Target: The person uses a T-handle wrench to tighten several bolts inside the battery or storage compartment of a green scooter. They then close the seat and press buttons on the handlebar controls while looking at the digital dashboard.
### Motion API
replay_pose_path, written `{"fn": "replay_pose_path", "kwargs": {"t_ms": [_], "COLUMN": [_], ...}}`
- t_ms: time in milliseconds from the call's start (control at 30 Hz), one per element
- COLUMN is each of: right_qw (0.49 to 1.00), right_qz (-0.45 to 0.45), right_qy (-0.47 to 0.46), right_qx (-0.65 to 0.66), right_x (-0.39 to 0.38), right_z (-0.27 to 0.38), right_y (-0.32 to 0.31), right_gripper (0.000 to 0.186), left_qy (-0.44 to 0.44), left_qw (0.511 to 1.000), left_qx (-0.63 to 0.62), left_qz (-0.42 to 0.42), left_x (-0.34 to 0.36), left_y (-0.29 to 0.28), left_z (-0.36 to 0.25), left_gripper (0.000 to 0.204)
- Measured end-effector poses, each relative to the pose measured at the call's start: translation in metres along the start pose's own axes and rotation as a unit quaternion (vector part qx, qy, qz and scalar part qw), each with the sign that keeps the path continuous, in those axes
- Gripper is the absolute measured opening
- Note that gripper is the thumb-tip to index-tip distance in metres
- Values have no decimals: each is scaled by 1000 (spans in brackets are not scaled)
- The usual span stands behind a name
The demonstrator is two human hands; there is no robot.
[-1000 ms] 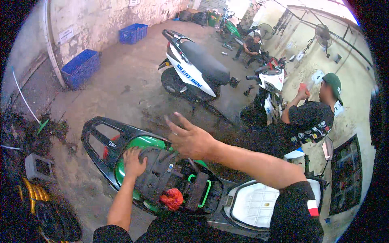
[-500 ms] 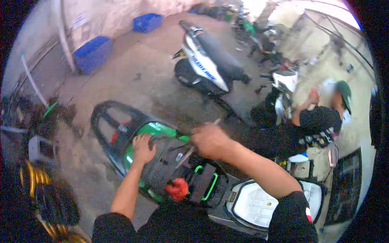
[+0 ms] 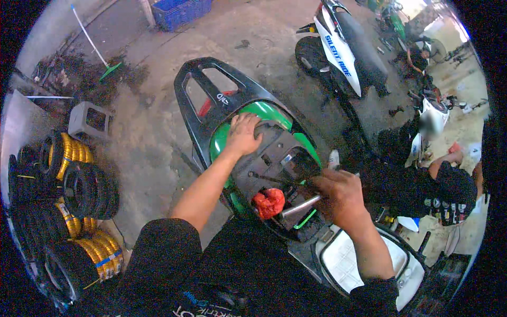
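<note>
My left hand (image 3: 243, 136) rests with fingers apart on the rear of a scooter, across its green panel (image 3: 266, 113) and dark inner plate (image 3: 268, 158), just below the black grab rail (image 3: 240, 95). My right hand (image 3: 340, 196) is closed on a silver metal bar-shaped tool (image 3: 301, 206), angled down into a dark recess. Beside the tool's lower end lies a crumpled red cloth (image 3: 268, 203), and a bright green strip (image 3: 305, 219) shows below it. An open white storage bin (image 3: 359, 256) is at the scooter's lower right. My right hand partly hides the recess.
A white-and-black scooter (image 3: 338, 53) stands behind. A co-worker (image 3: 449, 187) works close on the right at another scooter (image 3: 430, 124); another person (image 3: 414, 61) sits farther back. Stacked tires (image 3: 87, 190), a grey box (image 3: 90, 119), a blue crate (image 3: 179, 13) and a squeegee (image 3: 105, 68) are at left.
My view has turned down and left. My right hand went from spread and empty to gripping the tool, and has moved down beside the red cloth. My left hand stays on the rear panel.
</note>
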State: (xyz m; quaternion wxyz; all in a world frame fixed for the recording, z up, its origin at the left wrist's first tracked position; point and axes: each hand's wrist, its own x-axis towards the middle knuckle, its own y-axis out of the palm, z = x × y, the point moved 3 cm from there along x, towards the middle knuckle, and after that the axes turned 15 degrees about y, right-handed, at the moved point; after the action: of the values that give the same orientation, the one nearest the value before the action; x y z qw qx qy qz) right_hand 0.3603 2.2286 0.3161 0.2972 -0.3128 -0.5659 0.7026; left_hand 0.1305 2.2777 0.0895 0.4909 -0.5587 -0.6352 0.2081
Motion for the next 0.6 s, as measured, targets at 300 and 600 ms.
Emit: {"fn": "replay_pose_path", "kwargs": {"t_ms": [300, 600], "right_qw": [996, 995], "right_qz": [-68, -60], "right_qy": [-37, 84], "right_qx": [44, -4], "right_x": [-20, -31], "right_z": [28, 54], "right_y": [8, 22], "right_gripper": [19, 11], "left_qy": [-1, 44], "left_qw": [999, 998], "left_qx": [31, 9], "left_qz": [19, -49], "left_x": [6, 6], "left_y": [2, -7], "left_z": [-4, -10], "left_gripper": [51, 45]}}
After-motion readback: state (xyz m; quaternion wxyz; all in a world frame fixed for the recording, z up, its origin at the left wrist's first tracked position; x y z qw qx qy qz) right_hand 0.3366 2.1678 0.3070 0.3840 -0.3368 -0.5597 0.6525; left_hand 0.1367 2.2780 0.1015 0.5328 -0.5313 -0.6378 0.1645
